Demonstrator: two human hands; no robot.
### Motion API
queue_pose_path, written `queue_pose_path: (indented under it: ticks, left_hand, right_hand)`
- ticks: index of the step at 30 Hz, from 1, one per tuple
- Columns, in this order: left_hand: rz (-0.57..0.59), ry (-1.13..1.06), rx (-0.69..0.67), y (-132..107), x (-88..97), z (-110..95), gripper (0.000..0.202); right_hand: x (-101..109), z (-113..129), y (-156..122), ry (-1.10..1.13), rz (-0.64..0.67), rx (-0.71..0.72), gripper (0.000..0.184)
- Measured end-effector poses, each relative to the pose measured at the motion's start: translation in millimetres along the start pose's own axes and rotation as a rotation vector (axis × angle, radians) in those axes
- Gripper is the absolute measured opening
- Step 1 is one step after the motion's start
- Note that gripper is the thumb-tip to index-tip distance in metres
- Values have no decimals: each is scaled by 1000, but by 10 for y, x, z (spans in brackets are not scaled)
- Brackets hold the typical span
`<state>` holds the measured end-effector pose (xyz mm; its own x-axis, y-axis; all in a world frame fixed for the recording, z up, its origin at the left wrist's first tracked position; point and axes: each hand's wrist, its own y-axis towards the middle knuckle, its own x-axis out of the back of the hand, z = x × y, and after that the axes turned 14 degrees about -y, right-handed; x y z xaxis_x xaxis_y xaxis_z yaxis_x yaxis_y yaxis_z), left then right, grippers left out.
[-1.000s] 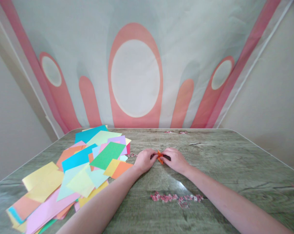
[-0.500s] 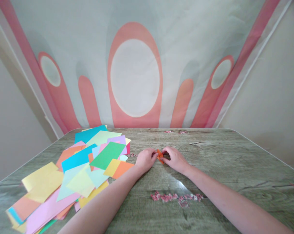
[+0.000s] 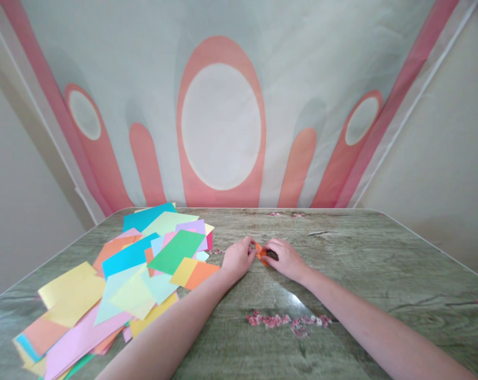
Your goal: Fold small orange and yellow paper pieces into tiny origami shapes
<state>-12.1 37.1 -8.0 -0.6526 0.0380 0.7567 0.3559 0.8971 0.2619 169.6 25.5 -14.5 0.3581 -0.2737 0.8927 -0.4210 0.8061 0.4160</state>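
A small piece of folded orange paper (image 3: 259, 254) is held between my two hands, just above or on the table near its middle. My left hand (image 3: 239, 257) pinches its left side between thumb and fingers. On the other side, my right hand (image 3: 285, 258) grips the right edge, thumb below and fingers above. Parts of the paper are hidden behind the fingertips, so its full folded shape cannot be made out.
Loose sheets of coloured paper, among them a green sheet (image 3: 176, 252), lie in a spread pile left of my left arm. The wood-patterned table (image 3: 365, 253) has printed pink flowers. Behind it hangs a pink and grey cloth (image 3: 221, 195).
The right fingers have shifted slightly on the orange paper, and its angle looks a little different. Both hands stay in nearly the same place; the whole view has slid slightly.
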Motion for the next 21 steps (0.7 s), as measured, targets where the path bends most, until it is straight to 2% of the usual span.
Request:
queue_pose_path:
  ticks: [2,7,13,17,21]
  left_hand:
    - [12,14,-59,-8,8,7,15]
    - [58,79,-154,-42,65,-22,19]
    - [172,350,-302,-102,106,-160,17]
    - [240,497,-310,-157,53,-257,20]
    - [260,590,-325,-202,30,-303,26]
  right_hand:
    - [-5,-3,0,0,3,9,14]
    - [-16,-10,-13,-7,5,16,15]
    - [-21,-9,-31,-21,-11,-26,22]
    - [-23,-18,-31,-20,-11,-27,22]
    - [-8,-10,-23,-20,-3,-27,20]
